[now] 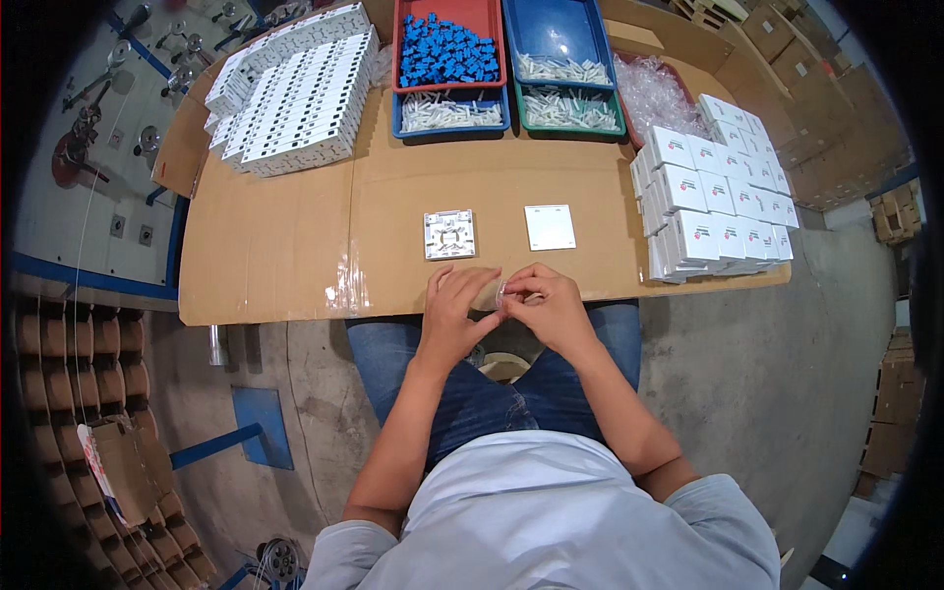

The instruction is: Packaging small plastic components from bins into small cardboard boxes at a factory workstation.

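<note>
From the head view, looked down on a cardboard-topped counter [285, 246], with a pale grey shirt [560, 521] and blue jeans [383, 346] below its near edge. Saw, at the middle of that edge, the left hand [454, 307] curved, thumb spread wide from the fingers, and the right hand [551, 307] narrowed to a pinch on a small clear plastic piece [499, 291]. Found that piece between the two hands, too small and blurred for its exact shape to be read. Could not tell a grip from a light touch at the left fingertips. Noticed, on the counter just beyond the left hand, a white square frame [449, 234] with raised inner parts, and to its right, well apart, a flat white square plate [550, 227]. Farther back, picked out a red tray [401, 44] of small blue parts, behind a blue tray [397, 126] of slim white pieces, and a green tray [570, 133] of similar pieces beside them. Spotted stacked white boxes [718, 197] at the right and neat rows of white blocks [300, 103] at the far left.
</note>
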